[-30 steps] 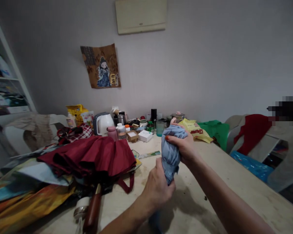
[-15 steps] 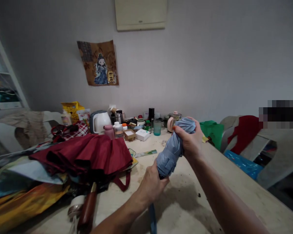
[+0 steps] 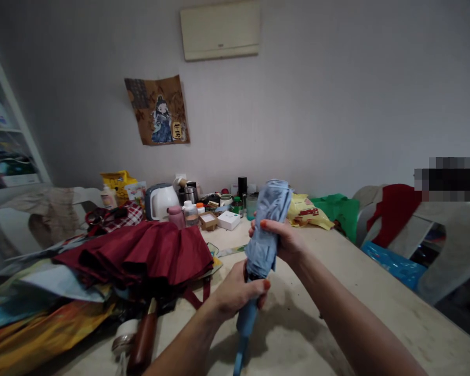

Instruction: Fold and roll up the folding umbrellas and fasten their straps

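A light-blue folding umbrella [image 3: 267, 230] is held up over the table, tilted with its top away from me. Its canopy is gathered around the shaft, and a blue strap hangs below the handle. My left hand [image 3: 238, 295] is closed around the upper handle, just under the canopy. Higher up, my right hand [image 3: 282, 237] wraps the canopy cloth, thumb on the near side. To the left lies a dark red umbrella [image 3: 152, 250] with a brown wooden handle [image 3: 143, 337], its canopy loosely folded.
More umbrellas, one orange-yellow [image 3: 50, 326], are heaped at the left. Along the wall stand a white kettle [image 3: 165, 201], bottles, small boxes [image 3: 228, 220] and a yellow packet [image 3: 307, 211]. Chairs with a red cloth [image 3: 391, 211] and blue plastic [image 3: 395, 263] stand right; a blurred-out person is beyond.
The blue umbrella has turned more upright. My right hand has slid from its top end down to the middle of the canopy. The blue handle now shows below my left hand.
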`<act>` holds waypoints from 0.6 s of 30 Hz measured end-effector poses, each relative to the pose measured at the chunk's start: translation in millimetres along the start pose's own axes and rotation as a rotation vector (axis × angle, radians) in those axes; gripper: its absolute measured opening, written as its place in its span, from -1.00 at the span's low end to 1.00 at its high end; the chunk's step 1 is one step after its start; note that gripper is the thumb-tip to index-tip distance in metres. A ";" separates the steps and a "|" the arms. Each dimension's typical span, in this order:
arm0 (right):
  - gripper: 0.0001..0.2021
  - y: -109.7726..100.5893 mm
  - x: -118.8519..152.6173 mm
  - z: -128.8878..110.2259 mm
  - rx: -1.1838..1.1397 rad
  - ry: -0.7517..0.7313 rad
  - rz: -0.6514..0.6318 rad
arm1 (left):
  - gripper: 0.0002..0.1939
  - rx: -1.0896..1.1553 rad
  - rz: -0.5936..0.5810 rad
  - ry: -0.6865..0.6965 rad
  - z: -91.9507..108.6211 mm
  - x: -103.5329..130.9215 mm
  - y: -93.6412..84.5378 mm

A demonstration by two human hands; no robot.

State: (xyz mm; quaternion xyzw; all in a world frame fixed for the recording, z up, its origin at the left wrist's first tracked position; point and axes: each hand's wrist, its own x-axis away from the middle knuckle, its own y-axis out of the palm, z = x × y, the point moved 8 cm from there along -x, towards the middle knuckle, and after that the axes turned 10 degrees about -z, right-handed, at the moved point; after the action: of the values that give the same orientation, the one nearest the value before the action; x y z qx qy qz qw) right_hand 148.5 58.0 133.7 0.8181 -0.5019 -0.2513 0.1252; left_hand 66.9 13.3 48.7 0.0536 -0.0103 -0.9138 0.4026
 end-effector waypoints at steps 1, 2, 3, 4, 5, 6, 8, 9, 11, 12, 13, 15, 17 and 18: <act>-0.56 1.0 0.3 -2.3 -0.050 -0.012 -0.023 | -0.50 0.141 -0.167 -0.010 -1.7 0.7 11.9; -0.57 1.4 0.4 -5.1 -0.086 -0.030 -0.039 | -0.48 0.242 -0.289 -0.024 -2.7 2.5 21.7; -0.58 -0.1 0.3 -8.1 -0.098 -0.054 -0.029 | -0.48 0.289 -0.350 -0.046 -4.6 3.6 27.8; -0.60 -3.7 0.1 -10.1 -0.076 -0.080 0.013 | -0.53 0.271 -0.341 -0.065 -7.5 3.0 29.3; -0.61 -8.7 -0.1 -11.1 -0.027 -0.108 0.080 | -0.61 0.193 -0.269 -0.077 -10.7 0.8 26.2; -0.62 -14.1 0.1 -11.7 0.043 -0.142 0.162 | -0.70 0.066 -0.149 -0.078 -12.9 -1.8 19.0; -0.59 -22.3 2.2 -13.6 0.205 -0.247 0.332 | -0.83 -0.258 0.135 -0.053 -11.1 -3.3 0.5; -0.56 -23.4 3.6 -14.2 0.274 -0.306 0.394 | -0.88 -0.417 0.260 -0.036 -8.2 -2.2 -7.1; -0.48 -21.4 6.4 -14.1 0.367 -0.402 0.467 | -0.87 -0.662 0.444 -0.014 -3.6 1.4 -17.6; -0.44 -19.7 7.5 -13.0 0.391 -0.422 0.487 | -0.82 -0.741 0.499 -0.005 -2.2 2.9 -20.8; -0.40 -18.1 8.4 -11.3 0.397 -0.423 0.499 | -0.79 -0.797 0.530 0.000 -1.4 3.9 -22.9; -0.38 -15.3 9.5 -6.9 0.376 -0.391 0.499 | -0.75 -0.848 0.553 0.006 0.1 5.0 -24.7; -0.42 -13.5 10.1 -2.1 0.356 -0.346 0.486 | -0.71 -0.826 0.548 0.014 2.0 5.3 -24.4; -0.47 -13.2 10.3 0.1 0.357 -0.329 0.481 | -0.69 -0.798 0.541 0.023 3.2 5.4 -23.7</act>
State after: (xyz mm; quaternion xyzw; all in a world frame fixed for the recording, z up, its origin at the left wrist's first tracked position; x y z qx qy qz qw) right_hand 162.2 55.1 124.6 0.6339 -0.7299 -0.2514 -0.0466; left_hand 45.5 25.3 49.9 -0.0994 0.3321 -0.7082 0.6150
